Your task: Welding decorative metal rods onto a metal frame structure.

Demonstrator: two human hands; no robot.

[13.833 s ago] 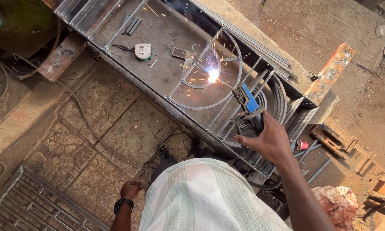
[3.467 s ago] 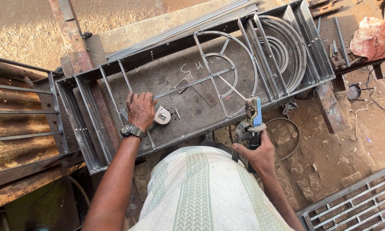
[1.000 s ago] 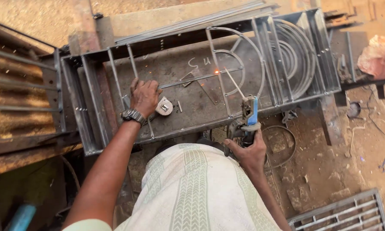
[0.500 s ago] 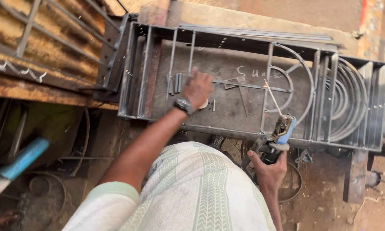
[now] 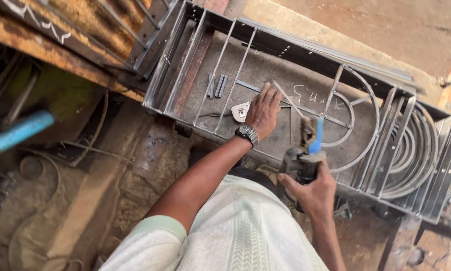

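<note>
The biggest thing in view is the long steel frame [image 5: 305,100], a rectangular grille of thin bars lying flat on a workbench, with straight uprights at its left end, a large half-circle bar [image 5: 371,125] in the middle and a nest of curved bars [image 5: 411,150] packed toward its right end. Compared with the view half a second earlier, the frame now runs more steeply across the picture and sits closer, which reads as the head turning rather than the work shifting; the small glow at the bar joint seen a second ago is gone, so no arc is burning at this instant. The person's left hand [image 5: 263,111] lies as before, palm down on the frame's flat plate, fingers spread slightly apart and pressing on a thin straight bar [image 5: 290,103], with a dark wristwatch [image 5: 246,133] on the wrist. The right hand [image 5: 310,193] is clamped around the welding electrode holder [image 5: 305,155], whose blue lever points up toward the frame and whose rod reaches to the bar just beside the left fingertips. Just left of the left hand rests a small white tape measure [image 5: 240,111], touching the plate, and farther left lie two short steel offcuts [image 5: 216,85] side by side. At the far left edge, well apart, a blue-handled tool [image 5: 20,131] juts in.
</note>
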